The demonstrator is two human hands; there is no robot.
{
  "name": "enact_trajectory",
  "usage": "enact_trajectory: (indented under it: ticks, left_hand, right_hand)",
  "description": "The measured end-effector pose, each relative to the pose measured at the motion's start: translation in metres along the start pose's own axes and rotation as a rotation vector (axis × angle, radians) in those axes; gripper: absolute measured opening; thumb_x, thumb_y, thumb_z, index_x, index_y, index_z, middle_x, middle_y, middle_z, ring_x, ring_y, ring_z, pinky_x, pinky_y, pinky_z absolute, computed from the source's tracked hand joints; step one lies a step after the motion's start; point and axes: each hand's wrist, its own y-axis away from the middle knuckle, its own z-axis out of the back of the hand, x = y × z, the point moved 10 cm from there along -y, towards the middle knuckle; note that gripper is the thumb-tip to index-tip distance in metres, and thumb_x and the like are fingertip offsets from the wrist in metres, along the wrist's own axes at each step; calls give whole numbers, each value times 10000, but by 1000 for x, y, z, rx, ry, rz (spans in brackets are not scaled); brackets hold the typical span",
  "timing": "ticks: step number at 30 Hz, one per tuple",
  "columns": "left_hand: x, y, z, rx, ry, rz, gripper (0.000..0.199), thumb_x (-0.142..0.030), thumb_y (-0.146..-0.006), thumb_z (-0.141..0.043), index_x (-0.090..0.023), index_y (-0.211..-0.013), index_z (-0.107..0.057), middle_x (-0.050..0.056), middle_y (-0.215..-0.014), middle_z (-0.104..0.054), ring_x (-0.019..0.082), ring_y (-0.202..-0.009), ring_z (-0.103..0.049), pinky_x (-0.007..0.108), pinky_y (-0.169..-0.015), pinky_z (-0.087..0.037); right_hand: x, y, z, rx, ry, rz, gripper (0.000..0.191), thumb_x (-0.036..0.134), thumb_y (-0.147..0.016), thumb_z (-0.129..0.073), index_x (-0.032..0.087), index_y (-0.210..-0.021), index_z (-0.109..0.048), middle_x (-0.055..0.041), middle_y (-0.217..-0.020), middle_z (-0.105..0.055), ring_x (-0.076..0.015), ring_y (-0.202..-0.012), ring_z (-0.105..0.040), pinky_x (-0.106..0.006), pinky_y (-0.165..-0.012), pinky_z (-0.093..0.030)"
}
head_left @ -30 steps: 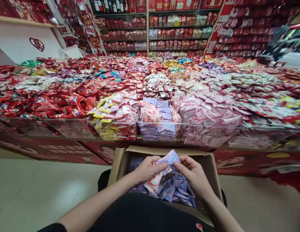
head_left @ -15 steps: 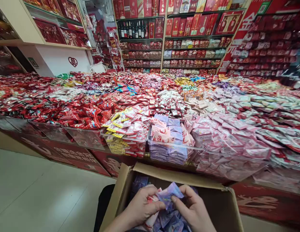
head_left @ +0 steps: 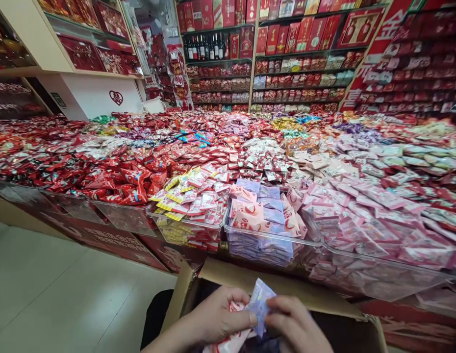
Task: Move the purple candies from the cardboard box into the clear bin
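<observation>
Over the open cardboard box point(head_left: 287, 289), my left hand point(head_left: 218, 316) is closed on a bunch of pink-and-red candy packets point(head_left: 233, 340). Its thumb also presses on a small purple candy packet point(head_left: 262, 301), which stands up above the others. At that packet's right edge, the fingers of my right hand point(head_left: 296, 326) pinch it, slightly blurred. Ahead of the box is a clear bin point(head_left: 272, 236) with purple packets stacked at the front and pink-and-red ones on top. The inside of the box is mostly hidden by my hands.
Neighbouring bins hold yellow-and-white packets point(head_left: 191, 193) on the left and pink packets point(head_left: 371, 220) on the right. Beyond them spreads a wide display of wrapped sweets. Shelves with bottles point(head_left: 206, 48) and red boxes line the back. Tiled floor point(head_left: 66, 289) lies at lower left.
The purple packet has turned more upright between my hands, and my right hand has shifted slightly right and down. The camera view has moved a little closer to the bins.
</observation>
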Motion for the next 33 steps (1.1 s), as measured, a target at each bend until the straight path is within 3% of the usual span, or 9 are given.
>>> enact_trajectory:
  ticks: [4,8,15,20,23,25,27,29,33]
  left_hand:
    - [-36,6,1,-21,-277,-101,201,-307,-664,-573,-120,-715,-626,-46,-567,-465,76,-540,-379,171,-513,-302]
    - [-71,5,4,-71,-315,-256,187,-261,-654,-594,-126,-778,-625,-23,-686,-546,102,-646,-469,183,-612,-358]
    - [-60,-1,13,-85,19,-240,259,-339,-662,-612,-124,-804,-590,-15,-634,-566,91,-529,-509,194,-519,-383]
    - [-51,1,14,-52,157,-204,298,-378,-645,-631,-139,-811,-569,-16,-579,-578,110,-494,-543,206,-487,-405]
    - [-41,2,7,70,258,-136,361,-455,-632,-621,-154,-818,-550,-8,-598,-579,113,-486,-553,202,-457,-404]
    - [-35,2,0,155,300,-96,422,-520,-622,-597,-150,-817,-543,0,-612,-573,102,-463,-544,175,-412,-375]
    - [-29,0,-4,179,320,-49,425,-541,-645,-564,-144,-790,-530,-9,-565,-547,87,-422,-520,155,-375,-344]
    - [-25,-6,-3,139,326,-24,378,-508,-681,-551,-140,-759,-518,-21,-524,-525,79,-404,-501,159,-383,-356]
    - [-38,-18,7,-26,272,-138,330,-446,-697,-567,-124,-754,-529,-12,-550,-538,74,-433,-491,174,-417,-386]
  right_hand:
    - [-24,-30,18,128,-187,-240,353,239,-775,-496,184,-1123,-489,-110,-1041,-586,-192,-946,-549,-304,-787,-473]
    - [-45,-45,12,263,-554,-540,206,320,-752,-533,180,-898,-569,-52,-839,-633,-155,-767,-589,-265,-687,-491]
    - [-65,-29,1,186,-930,-900,251,346,-645,-650,167,-696,-482,28,-584,-536,-75,-495,-504,-193,-463,-434]
    - [-57,-34,20,48,-702,-732,142,283,-694,-611,180,-707,-513,-9,-646,-596,-124,-582,-568,-244,-534,-477]
    - [-26,-41,44,-96,-395,-352,105,130,-731,-545,207,-800,-561,-53,-847,-635,-179,-816,-582,-318,-708,-480]
    - [4,-38,43,-89,-268,-87,249,44,-709,-531,225,-875,-571,-56,-938,-628,-193,-917,-551,-351,-784,-458]
    - [22,-30,34,-40,-206,42,312,15,-692,-532,231,-912,-575,-60,-987,-618,-200,-967,-529,-353,-801,-458]
    - [21,-26,25,-15,-201,-18,286,37,-707,-519,233,-906,-583,-74,-1101,-564,-216,-1046,-487,-356,-827,-450]
    - [-25,-19,13,-91,-455,-508,242,183,-756,-516,232,-993,-525,-101,-1185,-500,-211,-1038,-509,-327,-803,-470]
